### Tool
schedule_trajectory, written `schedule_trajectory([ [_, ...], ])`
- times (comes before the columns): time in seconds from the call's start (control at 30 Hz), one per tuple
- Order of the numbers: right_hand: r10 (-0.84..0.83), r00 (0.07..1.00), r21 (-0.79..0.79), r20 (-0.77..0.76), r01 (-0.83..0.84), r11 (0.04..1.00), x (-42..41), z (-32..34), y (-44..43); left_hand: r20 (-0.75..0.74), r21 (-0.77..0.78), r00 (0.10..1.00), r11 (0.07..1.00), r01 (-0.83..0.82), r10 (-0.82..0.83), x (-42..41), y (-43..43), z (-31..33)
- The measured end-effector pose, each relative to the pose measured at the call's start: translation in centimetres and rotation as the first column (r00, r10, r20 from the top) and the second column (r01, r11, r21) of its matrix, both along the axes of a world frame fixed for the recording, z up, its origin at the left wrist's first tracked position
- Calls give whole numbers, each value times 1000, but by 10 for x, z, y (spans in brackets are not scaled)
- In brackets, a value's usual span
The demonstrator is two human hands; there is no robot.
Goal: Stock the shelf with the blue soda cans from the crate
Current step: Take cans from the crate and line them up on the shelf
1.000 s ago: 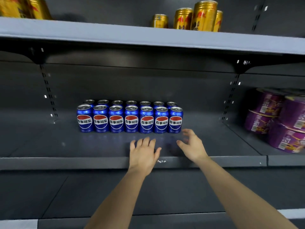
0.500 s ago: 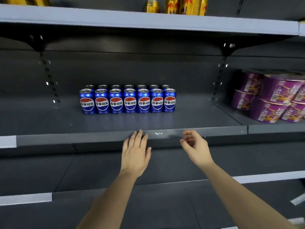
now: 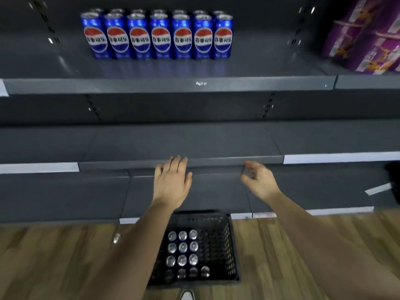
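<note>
A shop aisle: grey metal shelving (image 3: 168, 84) with stocked blue soda cans (image 3: 160, 35) and purple packaged goods (image 3: 363, 40).

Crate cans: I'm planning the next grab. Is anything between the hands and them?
Nothing visible. The crate on the floor is open-topped, its cans bare on top. The left hand and right hand hold nothing, hovering above it by a lower shelf edge.

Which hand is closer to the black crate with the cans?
Left. The left hand hovers above the far left corner of the crate; the right hand is up past its right side.
</note>
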State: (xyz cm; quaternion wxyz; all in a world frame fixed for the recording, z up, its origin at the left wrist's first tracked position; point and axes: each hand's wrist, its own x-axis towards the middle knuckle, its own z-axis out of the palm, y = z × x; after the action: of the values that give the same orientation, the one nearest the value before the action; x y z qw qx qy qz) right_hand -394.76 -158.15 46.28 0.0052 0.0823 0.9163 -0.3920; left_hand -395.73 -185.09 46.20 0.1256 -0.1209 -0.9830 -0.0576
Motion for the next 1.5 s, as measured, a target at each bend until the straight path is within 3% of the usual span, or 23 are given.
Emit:
schedule_trajectory([
  [0.33,82,978,57,194,-95,994,25,-161,-8,130,-29,991,1000,-1,5,26,-11,-149],
  [0.7,164,899,2,406,-180,984,43,-427,-24,260,-65,964,997,-37,52,40,-26,-394],
  [0.9,236,827,-1,510,-274,962,50,-536,-21,289,-36,955,998,-54,62,44,-27,-504],
  [1.17,302,736,-28,605,-359,933,55,-622,-27,301,-64,951,996,-55,71,46,-37,-588],
  [1.5,332,647,-52,687,-412,910,58,-669,-31,316,-54,948,999,-10,26,51,-36,-635],
])
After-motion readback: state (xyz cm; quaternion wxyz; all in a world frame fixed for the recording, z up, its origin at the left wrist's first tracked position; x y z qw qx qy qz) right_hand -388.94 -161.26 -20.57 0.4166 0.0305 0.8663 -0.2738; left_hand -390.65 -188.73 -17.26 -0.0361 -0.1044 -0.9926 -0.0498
